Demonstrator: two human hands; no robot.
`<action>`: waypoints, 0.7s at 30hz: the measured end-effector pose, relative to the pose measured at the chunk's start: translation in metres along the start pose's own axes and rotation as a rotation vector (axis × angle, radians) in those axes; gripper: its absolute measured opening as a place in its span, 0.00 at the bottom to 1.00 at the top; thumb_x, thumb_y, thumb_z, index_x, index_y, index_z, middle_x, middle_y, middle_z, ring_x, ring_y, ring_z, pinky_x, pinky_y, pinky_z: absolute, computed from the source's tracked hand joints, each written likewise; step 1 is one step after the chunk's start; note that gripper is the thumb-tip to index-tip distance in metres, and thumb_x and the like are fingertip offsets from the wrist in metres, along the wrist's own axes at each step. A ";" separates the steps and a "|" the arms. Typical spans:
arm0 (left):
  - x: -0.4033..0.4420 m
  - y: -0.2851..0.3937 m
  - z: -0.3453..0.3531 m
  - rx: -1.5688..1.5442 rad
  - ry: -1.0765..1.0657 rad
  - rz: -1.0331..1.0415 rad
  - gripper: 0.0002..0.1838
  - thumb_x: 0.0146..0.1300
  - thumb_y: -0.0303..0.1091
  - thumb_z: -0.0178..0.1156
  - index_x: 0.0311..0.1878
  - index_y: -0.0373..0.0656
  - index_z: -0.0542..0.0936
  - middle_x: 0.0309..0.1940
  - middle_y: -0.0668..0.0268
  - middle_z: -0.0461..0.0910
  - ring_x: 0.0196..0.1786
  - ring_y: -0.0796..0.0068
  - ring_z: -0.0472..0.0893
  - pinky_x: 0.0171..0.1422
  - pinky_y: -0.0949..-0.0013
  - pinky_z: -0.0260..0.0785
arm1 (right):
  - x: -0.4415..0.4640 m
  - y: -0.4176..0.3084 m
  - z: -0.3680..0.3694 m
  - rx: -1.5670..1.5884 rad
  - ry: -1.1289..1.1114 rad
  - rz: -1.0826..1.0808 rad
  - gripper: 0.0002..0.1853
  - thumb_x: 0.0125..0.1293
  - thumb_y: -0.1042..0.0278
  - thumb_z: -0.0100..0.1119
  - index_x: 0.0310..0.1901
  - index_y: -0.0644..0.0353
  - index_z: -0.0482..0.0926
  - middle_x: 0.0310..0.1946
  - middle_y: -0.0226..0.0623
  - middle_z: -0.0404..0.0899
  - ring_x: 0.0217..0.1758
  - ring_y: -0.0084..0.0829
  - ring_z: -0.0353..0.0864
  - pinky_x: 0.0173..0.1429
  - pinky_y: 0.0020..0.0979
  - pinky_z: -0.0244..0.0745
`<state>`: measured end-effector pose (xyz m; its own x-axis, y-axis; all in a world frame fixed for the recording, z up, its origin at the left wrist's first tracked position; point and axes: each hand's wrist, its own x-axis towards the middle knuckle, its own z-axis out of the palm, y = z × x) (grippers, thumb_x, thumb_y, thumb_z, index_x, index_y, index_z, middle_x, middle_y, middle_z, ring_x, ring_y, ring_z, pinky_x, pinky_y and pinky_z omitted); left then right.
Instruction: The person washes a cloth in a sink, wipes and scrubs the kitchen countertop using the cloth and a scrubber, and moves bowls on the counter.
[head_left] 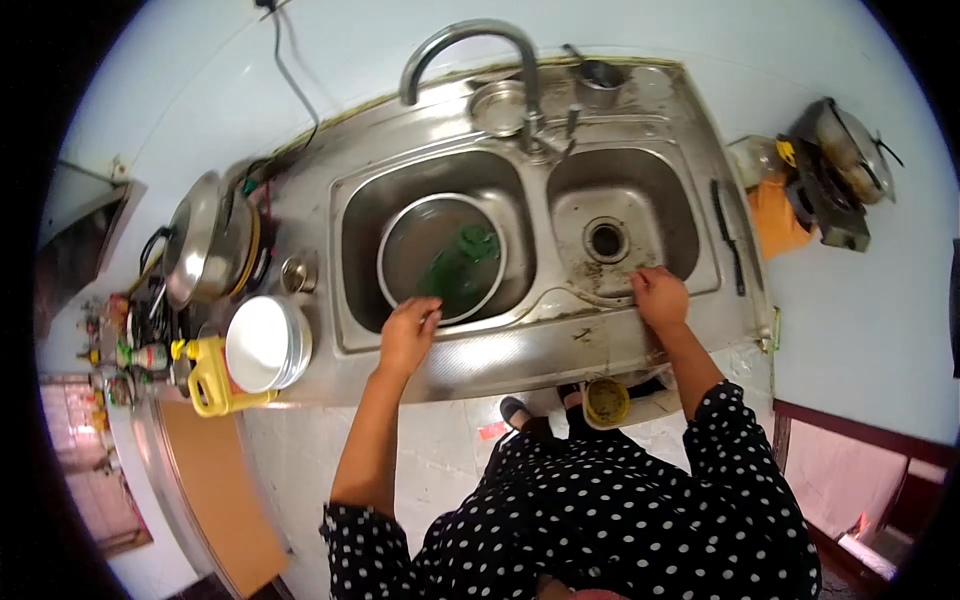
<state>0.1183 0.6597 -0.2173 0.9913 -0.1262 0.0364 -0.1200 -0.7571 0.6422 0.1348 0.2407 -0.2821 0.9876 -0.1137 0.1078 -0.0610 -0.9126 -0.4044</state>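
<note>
A green, leafy-looking bunch point(480, 241) is lying in a round, silver metal basin point(415, 235), which is sitting inside the larger bowl of a stainless-steel double sink point(460, 372) in the head view. The left hand point(408, 335) is curving its fingers at the basin's near rim; whether it is gripping the rim, I cannot tell. The right hand point(660, 297) is curling its fingers at the front edge of the smaller bowl, and whether it is holding anything I cannot tell. A curved, silver metal faucet point(533, 85) is standing behind the bowls, while a round white bowl point(258, 345) is resting beside a yellow plastic jug point(208, 380).
</note>
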 end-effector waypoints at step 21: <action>0.156 -0.089 0.118 0.472 -0.669 -0.130 0.25 0.59 0.48 0.63 0.57 0.44 0.77 0.47 0.50 0.81 0.52 0.53 0.81 0.58 0.54 0.72 | 0.008 -0.015 -0.005 0.016 -0.014 0.009 0.08 0.58 0.64 0.61 0.30 0.59 0.83 0.28 0.41 0.80 0.31 0.46 0.80 0.38 0.42 0.74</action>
<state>0.2778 0.6320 -0.3594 0.7756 -0.2608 -0.5748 -0.1643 -0.9627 0.2152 0.1429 0.2515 -0.2701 0.9890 -0.1162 0.0912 -0.0676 -0.9050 -0.4201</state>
